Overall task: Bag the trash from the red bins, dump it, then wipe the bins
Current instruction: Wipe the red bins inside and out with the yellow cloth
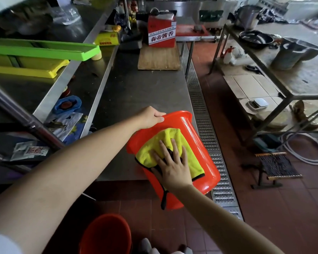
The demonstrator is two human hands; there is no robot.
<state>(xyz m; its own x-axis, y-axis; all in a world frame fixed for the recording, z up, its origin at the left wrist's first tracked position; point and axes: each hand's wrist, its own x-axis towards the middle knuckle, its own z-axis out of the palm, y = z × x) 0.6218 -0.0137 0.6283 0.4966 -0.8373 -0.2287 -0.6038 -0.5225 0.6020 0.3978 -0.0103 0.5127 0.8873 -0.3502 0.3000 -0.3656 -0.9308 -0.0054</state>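
red bin (196, 143) gripped by left hand (151, 117), right hand (173, 165) flat

L hand (151, 117) gripping, R hand (173, 162) flat.

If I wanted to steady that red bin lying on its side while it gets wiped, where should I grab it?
Probably at the rolled rim of the red bin, at its far end, coming from the left over the steel table. The lip gives fingers something to hook, as the left hand does now, leaving the upturned wall free for the right hand pressing the yellow cloth.
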